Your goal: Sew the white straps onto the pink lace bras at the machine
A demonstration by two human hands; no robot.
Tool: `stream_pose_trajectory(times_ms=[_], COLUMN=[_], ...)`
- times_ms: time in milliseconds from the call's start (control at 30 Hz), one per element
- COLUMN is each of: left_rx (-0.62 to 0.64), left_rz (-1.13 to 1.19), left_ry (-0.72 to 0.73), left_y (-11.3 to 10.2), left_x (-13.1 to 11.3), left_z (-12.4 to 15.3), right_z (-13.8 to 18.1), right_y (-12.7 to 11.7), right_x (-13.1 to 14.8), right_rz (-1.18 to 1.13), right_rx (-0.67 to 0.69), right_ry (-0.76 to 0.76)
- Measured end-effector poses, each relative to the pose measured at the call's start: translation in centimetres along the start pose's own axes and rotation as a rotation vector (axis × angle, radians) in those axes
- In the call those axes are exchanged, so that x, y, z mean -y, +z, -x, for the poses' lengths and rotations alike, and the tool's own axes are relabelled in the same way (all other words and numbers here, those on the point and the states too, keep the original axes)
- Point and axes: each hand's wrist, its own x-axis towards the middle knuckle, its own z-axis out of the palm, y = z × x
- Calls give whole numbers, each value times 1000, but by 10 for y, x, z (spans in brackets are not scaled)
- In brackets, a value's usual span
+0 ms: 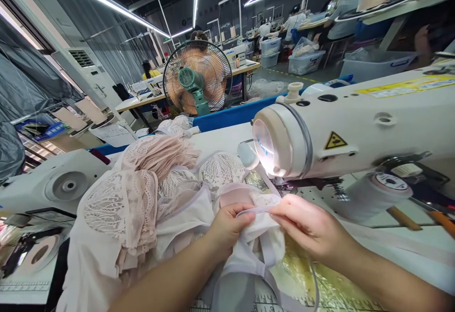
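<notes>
In front of the sewing machine (pixel 341 118), a pale bra (pixel 263 227) is held between my two hands. My left hand (pixel 231 229) pinches its edge, thumb on top, where a thin lilac elastic band (pixel 261 209) runs along the fabric. A short way to the right, my right hand (pixel 305 222) grips the same edge with fingers pressed together. The machine's lit needle area is just above and beyond my hands. To the left lies a heap of lace bra cups (pixel 106 203), stacked in layers and partly spread over the work surface.
A thread cone (pixel 380 191) lies beneath the machine arm. Another white machine (pixel 53 184) stands at the left. Beyond the table's blue edge (pixel 231 115) is a green fan (pixel 197 80). People sit at machines farther back, near plastic bins (pixel 305 61).
</notes>
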Motion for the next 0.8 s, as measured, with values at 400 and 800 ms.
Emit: stream_pose_trajectory(times_ms=[400, 800], left_rx=[-15, -7], left_rz=[13, -4], left_ry=[-26, -39], left_y=[1, 3], left_x=[1, -1], left_z=[-1, 2], right_z=[-1, -3], right_y=[-4, -4], right_x=[1, 1], right_rz=[0, -8], right_rx=[49, 62], right_ry=[-14, -18])
